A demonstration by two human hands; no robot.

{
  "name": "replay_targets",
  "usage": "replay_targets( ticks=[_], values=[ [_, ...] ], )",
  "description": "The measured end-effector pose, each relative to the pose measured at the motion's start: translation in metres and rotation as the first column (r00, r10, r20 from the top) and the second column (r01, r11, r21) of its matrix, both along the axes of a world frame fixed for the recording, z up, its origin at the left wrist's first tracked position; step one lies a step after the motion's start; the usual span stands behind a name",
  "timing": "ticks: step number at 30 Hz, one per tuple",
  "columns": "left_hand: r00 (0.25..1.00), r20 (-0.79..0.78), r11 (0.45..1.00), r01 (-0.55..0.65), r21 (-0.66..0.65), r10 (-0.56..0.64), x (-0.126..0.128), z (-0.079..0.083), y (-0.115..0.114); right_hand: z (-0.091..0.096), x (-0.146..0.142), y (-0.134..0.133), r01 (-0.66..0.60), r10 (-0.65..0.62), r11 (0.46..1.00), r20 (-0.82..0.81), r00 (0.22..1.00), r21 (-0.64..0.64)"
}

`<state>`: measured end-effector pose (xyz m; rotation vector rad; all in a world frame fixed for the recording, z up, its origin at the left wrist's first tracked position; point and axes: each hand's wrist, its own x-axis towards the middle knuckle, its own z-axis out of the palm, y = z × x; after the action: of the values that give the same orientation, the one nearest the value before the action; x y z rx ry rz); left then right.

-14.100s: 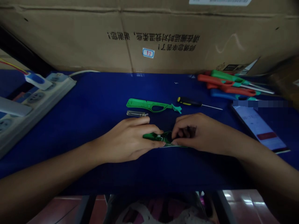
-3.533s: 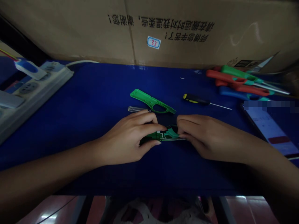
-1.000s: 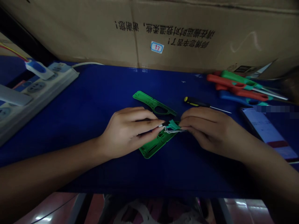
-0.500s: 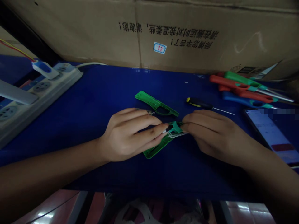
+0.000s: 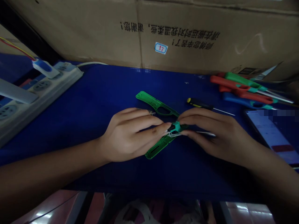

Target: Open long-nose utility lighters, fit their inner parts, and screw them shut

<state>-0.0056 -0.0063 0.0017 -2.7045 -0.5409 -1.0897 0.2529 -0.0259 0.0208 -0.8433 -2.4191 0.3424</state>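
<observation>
A green plastic shell half lies slanted on the blue mat, its lower end free. My left hand rests closed over its upper part, fingertips pinched at a small teal piece with thin white wires. My right hand meets it from the right, fingers pinched on the same teal piece. A second green shell half lies just beyond my hands.
A black and yellow screwdriver lies behind my right hand. Red, green and blue tools are piled at the back right, with a lit phone in front of them. A white power strip is at the left. A cardboard box walls the back.
Both hands have stayed pinched at the teal piece; it has risen slightly, and my right fingers have closed further over it. The shell half turned from flat to slanted several seconds ago.
</observation>
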Motion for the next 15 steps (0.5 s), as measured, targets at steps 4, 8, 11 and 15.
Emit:
replay_targets(
  ticks=[4,8,11,15],
  values=[
    [1.000,-0.007,1.000,0.009,-0.019,-0.010,0.001,0.000,-0.001,0.000,-0.006,-0.001,0.066,-0.091,0.979,-0.120,0.989,-0.193],
    [1.000,0.011,0.999,0.010,-0.044,-0.010,0.002,-0.001,-0.002,0.002,-0.010,-0.002,0.147,-0.219,0.911,-0.151,0.964,-0.385],
    [0.999,0.027,0.994,0.022,-0.107,-0.019,0.002,-0.003,-0.003,0.002,-0.012,-0.002,0.172,-0.273,0.888,-0.188,0.943,-0.427],
    [0.999,0.009,0.987,0.036,-0.159,-0.035,0.002,-0.004,-0.004,0.000,-0.013,-0.002,0.163,-0.278,0.899,-0.241,0.930,-0.407]
  ],
)
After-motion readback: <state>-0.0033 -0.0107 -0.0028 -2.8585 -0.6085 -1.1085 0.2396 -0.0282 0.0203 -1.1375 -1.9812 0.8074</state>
